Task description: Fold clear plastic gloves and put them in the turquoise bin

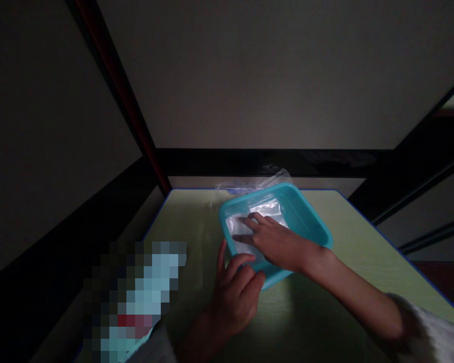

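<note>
1. Inside the tray, our right hand reaches palm down, its forearm coming in from the lower right and crossing above the near rim. The wrist is nearly straight, and the sleeve sits well back from it.
2. We have the right fingers part-way spread and loosely bent, pointing left over the shiny white sheet. They are not closed round anything; we cannot tell whether every fingertip touches the sheet or some sit just above it.
3. Our left hand comes up from below, back of the hand towards us, at the tray's near left corner. One finger stands fairly straight along the outside of the wall; the others are bent at the rim, so we have that corner in a partly closed hold.
4. Around our right hand, the tray rests on the table, set at an angle. Under and beyond the fingers, the sheet lies on its floor.
5. Beyond both hands, clear film sticks up behind the far rim; we cannot tell whether it joins the sheet.
6. Left of our left hand is a pale blue thing, too pixelated for us to name.
</note>
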Demonstrator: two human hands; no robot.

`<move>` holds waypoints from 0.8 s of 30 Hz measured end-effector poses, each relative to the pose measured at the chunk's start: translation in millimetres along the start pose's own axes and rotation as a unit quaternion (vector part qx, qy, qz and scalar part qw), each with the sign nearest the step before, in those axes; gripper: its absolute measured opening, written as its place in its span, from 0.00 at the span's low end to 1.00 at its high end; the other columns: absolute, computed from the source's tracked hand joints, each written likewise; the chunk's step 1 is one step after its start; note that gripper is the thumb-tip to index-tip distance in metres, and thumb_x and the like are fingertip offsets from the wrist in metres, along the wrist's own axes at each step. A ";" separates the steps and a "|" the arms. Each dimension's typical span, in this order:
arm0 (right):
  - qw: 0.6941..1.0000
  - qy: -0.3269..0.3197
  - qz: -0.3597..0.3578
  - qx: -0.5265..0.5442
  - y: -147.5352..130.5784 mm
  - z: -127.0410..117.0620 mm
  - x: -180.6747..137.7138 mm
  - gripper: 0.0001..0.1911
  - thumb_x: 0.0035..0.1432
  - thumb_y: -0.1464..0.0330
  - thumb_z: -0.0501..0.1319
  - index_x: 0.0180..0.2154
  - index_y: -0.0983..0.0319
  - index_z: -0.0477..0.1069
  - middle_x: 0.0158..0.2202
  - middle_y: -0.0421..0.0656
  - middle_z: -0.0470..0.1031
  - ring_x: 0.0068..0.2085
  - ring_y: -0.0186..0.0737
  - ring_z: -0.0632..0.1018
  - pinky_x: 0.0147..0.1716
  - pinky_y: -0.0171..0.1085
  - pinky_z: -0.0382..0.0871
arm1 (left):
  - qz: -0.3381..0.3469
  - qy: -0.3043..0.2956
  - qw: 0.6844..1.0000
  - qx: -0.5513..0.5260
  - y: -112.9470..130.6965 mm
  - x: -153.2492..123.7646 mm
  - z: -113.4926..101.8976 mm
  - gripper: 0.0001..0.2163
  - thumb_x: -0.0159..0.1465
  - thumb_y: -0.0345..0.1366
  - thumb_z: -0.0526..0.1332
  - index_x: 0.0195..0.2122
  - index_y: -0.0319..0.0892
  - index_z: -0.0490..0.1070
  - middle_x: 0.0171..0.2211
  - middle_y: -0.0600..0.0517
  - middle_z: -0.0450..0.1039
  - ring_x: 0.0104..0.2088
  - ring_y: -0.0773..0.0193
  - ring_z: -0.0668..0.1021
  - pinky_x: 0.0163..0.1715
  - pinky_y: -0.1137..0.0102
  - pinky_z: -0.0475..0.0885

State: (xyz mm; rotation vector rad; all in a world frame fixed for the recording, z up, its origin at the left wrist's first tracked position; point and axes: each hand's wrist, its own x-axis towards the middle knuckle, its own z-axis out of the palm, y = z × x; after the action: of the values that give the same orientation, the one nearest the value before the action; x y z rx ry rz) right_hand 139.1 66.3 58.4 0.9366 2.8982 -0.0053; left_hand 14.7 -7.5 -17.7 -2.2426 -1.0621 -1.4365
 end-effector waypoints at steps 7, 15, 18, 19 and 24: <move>1.000 -0.004 0.010 -0.004 -0.7 0.5 1.3 0.22 0.61 0.75 0.50 0.56 0.59 0.63 0.59 0.56 0.57 0.58 0.57 0.61 0.50 0.53 0.61 | -0.008 0.007 1.000 -0.006 1.0 -1.4 0.8 0.11 0.60 0.24 0.50 0.26 0.39 0.70 0.19 0.54 0.67 0.35 0.64 0.74 0.59 0.54 0.53; 1.000 -0.024 0.015 0.014 -0.3 1.1 2.5 0.24 0.60 0.76 0.49 0.57 0.60 0.61 0.60 0.57 0.54 0.60 0.60 0.56 0.53 0.54 0.58 | -0.009 -0.002 1.000 0.001 2.3 1.6 -1.7 0.11 0.60 0.24 0.50 0.26 0.40 0.69 0.19 0.55 0.67 0.34 0.64 0.75 0.57 0.53 0.56; 0.999 -0.029 0.014 0.036 1.2 0.7 3.5 0.26 0.58 0.78 0.50 0.58 0.60 0.59 0.61 0.58 0.53 0.60 0.58 0.57 0.53 0.52 0.58 | -0.008 0.001 1.000 -0.001 2.1 0.2 -0.5 0.11 0.60 0.24 0.50 0.27 0.40 0.69 0.19 0.55 0.67 0.34 0.64 0.75 0.57 0.53 0.55; 0.999 -0.031 0.015 0.042 1.6 0.5 3.9 0.26 0.58 0.78 0.50 0.58 0.60 0.58 0.61 0.58 0.53 0.60 0.57 0.57 0.54 0.52 0.58 | -0.008 0.004 1.000 -0.003 2.0 -0.2 -0.1 0.11 0.60 0.24 0.50 0.27 0.40 0.69 0.19 0.55 0.67 0.35 0.64 0.75 0.57 0.53 0.55; 0.999 -0.041 0.012 0.033 2.5 1.1 5.1 0.27 0.59 0.78 0.49 0.60 0.62 0.54 0.61 0.59 0.52 0.60 0.57 0.57 0.53 0.51 0.59 | 0.000 0.000 1.000 -0.006 1.2 0.6 0.0 0.10 0.59 0.23 0.51 0.27 0.38 0.69 0.19 0.54 0.67 0.35 0.64 0.74 0.59 0.55 0.53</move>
State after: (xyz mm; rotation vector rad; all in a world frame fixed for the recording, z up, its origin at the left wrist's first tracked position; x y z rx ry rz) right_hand 136.6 71.3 57.0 0.9590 2.8276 -0.1361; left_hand 15.7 -8.0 -17.1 -2.2500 -1.0555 -1.4460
